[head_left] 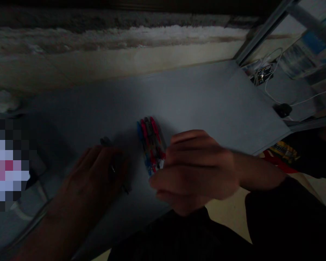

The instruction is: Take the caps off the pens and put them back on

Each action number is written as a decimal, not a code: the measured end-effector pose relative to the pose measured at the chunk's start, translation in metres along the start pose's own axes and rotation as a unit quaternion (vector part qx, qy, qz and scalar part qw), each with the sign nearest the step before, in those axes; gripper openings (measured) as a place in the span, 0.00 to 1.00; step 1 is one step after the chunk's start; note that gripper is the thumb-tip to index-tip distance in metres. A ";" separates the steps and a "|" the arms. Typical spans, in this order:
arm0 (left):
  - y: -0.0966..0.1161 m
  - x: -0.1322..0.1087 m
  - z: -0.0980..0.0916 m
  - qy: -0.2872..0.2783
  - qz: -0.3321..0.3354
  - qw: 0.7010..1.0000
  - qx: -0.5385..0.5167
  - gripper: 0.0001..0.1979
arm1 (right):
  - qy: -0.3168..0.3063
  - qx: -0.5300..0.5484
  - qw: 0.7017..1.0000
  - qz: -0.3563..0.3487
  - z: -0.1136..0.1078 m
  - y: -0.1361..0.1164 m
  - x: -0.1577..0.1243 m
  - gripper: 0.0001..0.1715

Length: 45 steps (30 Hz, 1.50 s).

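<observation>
A bundle of several pens (150, 146) in blue, pink-red and grey lies slanted on the grey tabletop (179, 98). My right hand (195, 170) closes around the bundle's lower right side, with its fingers covering part of the pens. My left hand (93, 177) rests on the table to the left of the bundle. A thin dark pen (105, 141) passes under its fingers, with the pen's other end (126, 189) showing below them. The dim light hides how the fingers sit on this pen.
A black circuit board with white cables (262, 74) and a black plug (282, 110) lie beyond the table's right corner. A metal frame (260, 30) rises there. A yellow-and-red packet (284, 154) sits past the right edge. A wall runs along the back.
</observation>
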State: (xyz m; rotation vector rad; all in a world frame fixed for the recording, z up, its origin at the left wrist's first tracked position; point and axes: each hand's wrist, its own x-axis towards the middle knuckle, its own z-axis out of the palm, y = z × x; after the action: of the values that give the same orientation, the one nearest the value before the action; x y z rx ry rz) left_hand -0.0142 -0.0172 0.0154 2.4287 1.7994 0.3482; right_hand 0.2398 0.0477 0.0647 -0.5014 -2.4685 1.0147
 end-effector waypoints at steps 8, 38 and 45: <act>-0.009 -0.009 0.001 -0.089 -0.100 0.991 -0.009 0.08 | 0.043 -0.158 0.981 -0.105 0.026 0.041 0.017 0.22; 0.013 -0.008 0.000 -0.069 0.077 0.958 -0.269 0.19 | -0.039 0.328 0.942 0.059 0.009 0.040 0.020 0.28; 0.013 -0.013 -0.012 -0.118 0.024 0.936 -0.330 0.25 | -0.090 0.287 0.954 -0.011 -0.009 0.045 0.025 0.14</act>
State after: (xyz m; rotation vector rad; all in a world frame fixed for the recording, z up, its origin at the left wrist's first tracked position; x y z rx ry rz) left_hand -0.0085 -0.0340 0.0278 1.9395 1.2539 0.5356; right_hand 0.2308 0.0948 0.0442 -0.1949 -2.1612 1.7454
